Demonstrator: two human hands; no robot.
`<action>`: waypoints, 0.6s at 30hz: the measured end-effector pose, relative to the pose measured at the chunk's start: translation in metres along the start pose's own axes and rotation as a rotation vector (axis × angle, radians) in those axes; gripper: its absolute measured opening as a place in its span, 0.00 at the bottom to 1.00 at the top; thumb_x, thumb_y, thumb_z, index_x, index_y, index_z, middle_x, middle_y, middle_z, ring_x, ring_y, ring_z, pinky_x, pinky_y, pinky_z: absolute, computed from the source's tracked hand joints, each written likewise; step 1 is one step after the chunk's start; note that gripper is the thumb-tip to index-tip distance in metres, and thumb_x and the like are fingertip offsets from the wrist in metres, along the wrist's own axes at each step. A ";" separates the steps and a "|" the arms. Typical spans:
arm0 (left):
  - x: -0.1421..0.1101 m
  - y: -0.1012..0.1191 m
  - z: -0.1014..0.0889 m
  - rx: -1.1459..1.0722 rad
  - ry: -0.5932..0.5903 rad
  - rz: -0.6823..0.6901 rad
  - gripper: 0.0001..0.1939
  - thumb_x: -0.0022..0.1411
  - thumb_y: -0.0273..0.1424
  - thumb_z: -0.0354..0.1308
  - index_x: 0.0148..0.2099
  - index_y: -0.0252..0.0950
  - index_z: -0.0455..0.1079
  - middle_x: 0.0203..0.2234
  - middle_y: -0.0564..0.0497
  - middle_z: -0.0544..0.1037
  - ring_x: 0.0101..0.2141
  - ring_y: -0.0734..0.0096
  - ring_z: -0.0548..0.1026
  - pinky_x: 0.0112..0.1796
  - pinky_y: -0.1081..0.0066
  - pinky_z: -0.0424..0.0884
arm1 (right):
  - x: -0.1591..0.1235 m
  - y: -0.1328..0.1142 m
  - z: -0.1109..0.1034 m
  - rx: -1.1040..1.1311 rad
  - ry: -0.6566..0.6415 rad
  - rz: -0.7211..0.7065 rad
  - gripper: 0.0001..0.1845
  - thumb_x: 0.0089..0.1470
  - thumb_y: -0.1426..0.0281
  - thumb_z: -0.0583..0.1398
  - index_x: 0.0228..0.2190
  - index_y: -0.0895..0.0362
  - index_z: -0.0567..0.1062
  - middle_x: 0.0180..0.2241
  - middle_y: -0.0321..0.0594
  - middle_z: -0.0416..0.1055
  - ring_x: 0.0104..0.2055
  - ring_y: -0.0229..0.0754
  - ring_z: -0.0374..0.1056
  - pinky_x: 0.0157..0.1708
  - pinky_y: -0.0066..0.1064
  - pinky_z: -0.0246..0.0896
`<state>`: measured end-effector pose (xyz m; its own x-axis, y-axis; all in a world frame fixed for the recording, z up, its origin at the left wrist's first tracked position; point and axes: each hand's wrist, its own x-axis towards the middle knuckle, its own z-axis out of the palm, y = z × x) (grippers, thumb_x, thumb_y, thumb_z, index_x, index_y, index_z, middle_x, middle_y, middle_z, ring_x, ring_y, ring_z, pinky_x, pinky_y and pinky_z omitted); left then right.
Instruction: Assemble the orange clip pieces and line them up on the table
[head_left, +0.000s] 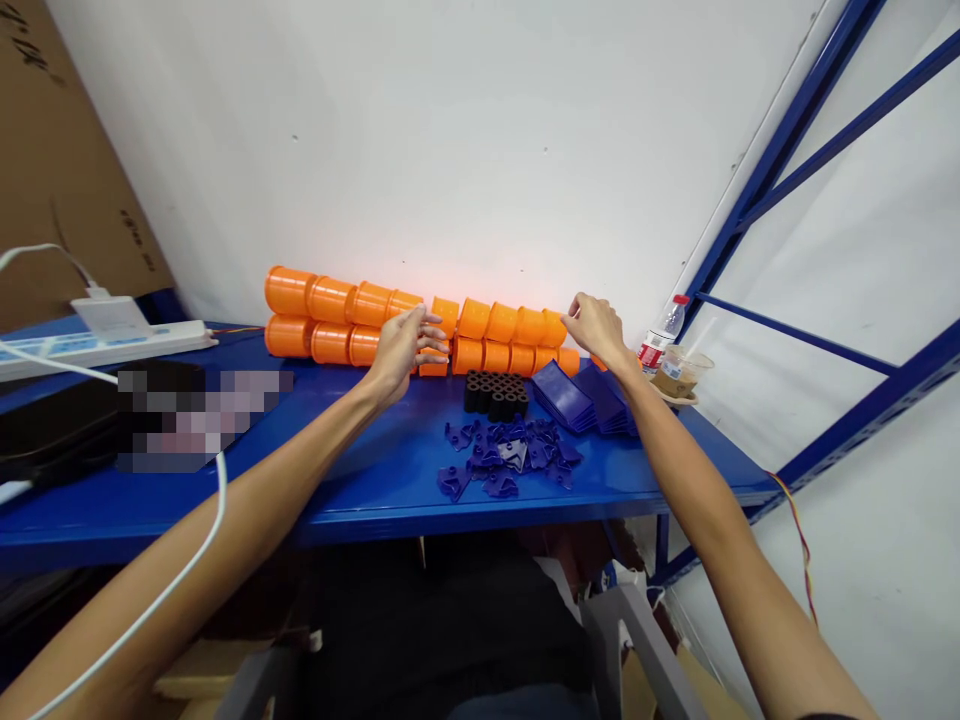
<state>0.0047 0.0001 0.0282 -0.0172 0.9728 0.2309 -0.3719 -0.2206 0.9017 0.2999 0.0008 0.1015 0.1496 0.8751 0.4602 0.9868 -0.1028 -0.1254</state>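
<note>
Two stacked rows of orange plastic cups (334, 299) lie on their sides along the wall at the back of a blue tabletop (390, 470). My left hand (405, 350) is in front of the middle of the rows, fingers spread and hiding some cups; whether it touches them I cannot tell. At the right end, my right hand (598, 325) has bent fingers beside the last upper cup (553, 328), with nothing visible in them. Below are black cylinders (496, 395) in a block, a loose pile of dark blue plastic parts (514, 455) and overlapping blue flat panels (566, 395).
At the right stand a red-capped bottle (664, 335) and a clear cup (681, 370), close to a blue metal frame (750, 210). A white power strip (172, 338) lies at the left. A white cable (202, 545) crosses over my left forearm. A cardboard sheet (67, 150) leans behind.
</note>
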 end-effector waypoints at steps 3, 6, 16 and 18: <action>-0.001 0.001 0.001 -0.002 0.012 -0.006 0.15 0.80 0.36 0.55 0.41 0.32 0.72 0.24 0.52 0.76 0.21 0.74 0.76 0.23 0.76 0.75 | 0.025 0.012 0.010 0.131 -0.049 0.145 0.11 0.69 0.69 0.61 0.48 0.61 0.79 0.41 0.53 0.82 0.40 0.50 0.79 0.43 0.37 0.73; -0.001 0.001 0.001 -0.013 0.016 -0.004 0.15 0.80 0.36 0.54 0.41 0.32 0.72 0.24 0.52 0.76 0.21 0.73 0.76 0.23 0.76 0.75 | 0.042 0.027 0.018 0.195 -0.145 0.272 0.10 0.70 0.71 0.60 0.44 0.64 0.80 0.33 0.51 0.80 0.30 0.43 0.76 0.34 0.32 0.71; 0.000 -0.001 0.001 0.012 0.002 0.010 0.15 0.78 0.39 0.59 0.40 0.33 0.72 0.24 0.52 0.76 0.20 0.73 0.76 0.22 0.77 0.74 | 0.063 0.048 0.046 0.222 -0.556 0.439 0.09 0.66 0.70 0.68 0.37 0.65 0.79 0.17 0.39 0.71 0.18 0.36 0.59 0.22 0.29 0.56; 0.000 -0.002 0.000 0.010 0.006 0.016 0.15 0.78 0.38 0.59 0.40 0.33 0.72 0.23 0.53 0.76 0.20 0.73 0.76 0.22 0.77 0.74 | 0.066 0.050 0.053 0.279 -0.615 0.446 0.12 0.65 0.66 0.70 0.35 0.62 0.78 0.17 0.35 0.67 0.18 0.36 0.59 0.21 0.28 0.57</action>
<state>0.0058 0.0004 0.0266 -0.0285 0.9694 0.2437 -0.3618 -0.2372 0.9016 0.3554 0.0788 0.0794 0.3838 0.8915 -0.2408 0.7784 -0.4526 -0.4350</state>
